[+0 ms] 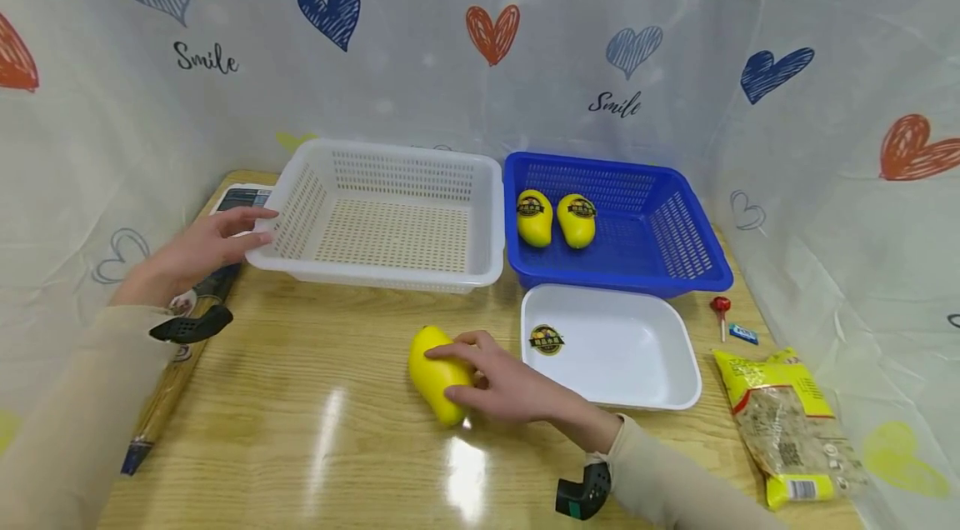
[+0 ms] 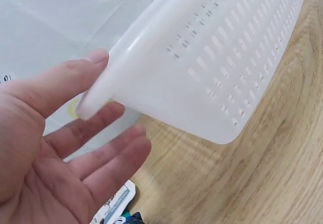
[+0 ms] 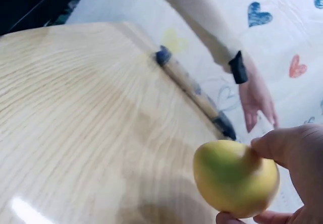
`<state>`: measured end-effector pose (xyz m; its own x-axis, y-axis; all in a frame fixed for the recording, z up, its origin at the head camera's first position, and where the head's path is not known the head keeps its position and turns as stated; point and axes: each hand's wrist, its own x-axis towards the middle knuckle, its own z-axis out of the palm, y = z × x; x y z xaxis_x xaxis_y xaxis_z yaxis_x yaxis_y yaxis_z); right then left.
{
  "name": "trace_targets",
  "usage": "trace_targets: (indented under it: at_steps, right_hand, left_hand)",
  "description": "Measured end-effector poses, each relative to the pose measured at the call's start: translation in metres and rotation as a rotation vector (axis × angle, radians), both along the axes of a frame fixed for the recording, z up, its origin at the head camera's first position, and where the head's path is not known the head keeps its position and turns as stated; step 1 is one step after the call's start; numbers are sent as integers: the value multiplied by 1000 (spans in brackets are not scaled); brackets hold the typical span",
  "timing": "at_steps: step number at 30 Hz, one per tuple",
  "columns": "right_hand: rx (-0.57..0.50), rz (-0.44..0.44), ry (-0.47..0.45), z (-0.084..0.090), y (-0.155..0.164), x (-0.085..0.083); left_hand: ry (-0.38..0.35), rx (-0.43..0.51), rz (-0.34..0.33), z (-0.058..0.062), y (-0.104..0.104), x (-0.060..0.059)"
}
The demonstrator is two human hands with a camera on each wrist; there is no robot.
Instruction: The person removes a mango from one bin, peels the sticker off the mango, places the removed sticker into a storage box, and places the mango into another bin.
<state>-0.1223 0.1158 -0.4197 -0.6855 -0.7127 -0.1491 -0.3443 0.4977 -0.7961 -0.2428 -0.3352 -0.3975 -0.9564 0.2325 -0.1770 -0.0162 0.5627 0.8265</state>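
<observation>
A yellow mango is in my right hand over the front middle of the table. In the right wrist view my thumb lies along one side of the mango and fingertips show on the other. My left hand pinches the left end of a white plastic basket. Up close in the left wrist view, the thumb of that left hand rests on the basket's rim and the index finger sits beneath it. Two yellow mangoes with black labels, one the left mango, lie in a blue basket.
A shallow white tray with a round label stands in front of the blue basket. Along the right edge lie a red lollipop, a small blue packet and a yellow bag. A long wrapped item lies along the left edge.
</observation>
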Motion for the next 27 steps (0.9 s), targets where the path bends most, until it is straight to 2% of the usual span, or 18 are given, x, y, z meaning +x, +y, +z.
trace_targets:
  at_steps: [4, 8, 11, 15, 21, 23, 27]
  right_hand:
    - [-147, -41, -54, 15, -3, -9]
    - [-227, -94, 4, 32, -7, -25]
    - [-275, -164, 32, 44, -13, -43]
    - [-321, -277, 8, 51, -22, -76]
    - [-285, -386, -28, 46, -34, -121]
    - [-230, -407, -20, 45, -38, -130]
    - [-56, -431, 54, 41, -46, -144]
  left_hand:
    - [-11, 61, 19, -4, 2, 3]
    - [-11, 85, 35, -5, 4, 5]
    - [-12, 91, 37, -5, 5, 5]
    - [-21, 93, 38, -5, 6, 5]
    - [-24, 91, 39, -6, 6, 6]
    - [-23, 90, 36, -6, 5, 5]
    - [-17, 92, 35, -5, 4, 4]
